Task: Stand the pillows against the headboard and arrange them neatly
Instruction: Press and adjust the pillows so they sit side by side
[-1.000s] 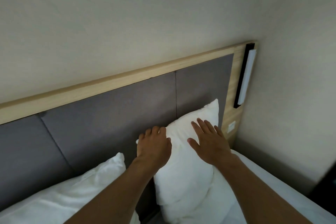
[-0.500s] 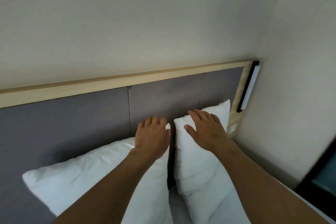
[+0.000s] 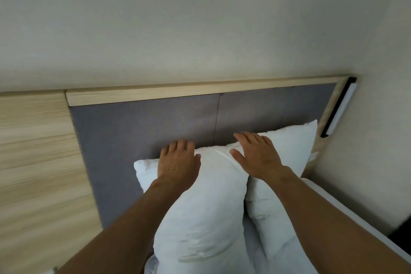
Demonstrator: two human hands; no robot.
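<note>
1. The left hand (image 3: 178,163) lies flat, fingers spread, on the left pillow (image 3: 200,207), gripping nothing.
2. The right hand (image 3: 258,155) rests flat and unclenched across the right pillow (image 3: 293,147).
3. Both pillows stand against the grey headboard (image 3: 144,127) near the bed's right corner, touching.
4. Risk: once let go, the soft left pillow may slump forward.

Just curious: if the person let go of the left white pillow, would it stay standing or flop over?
The left pillow looks soft: it dents under the left hand. It probably slumps rather than tips, since it leans on the headboard and touches the right pillow.
</note>
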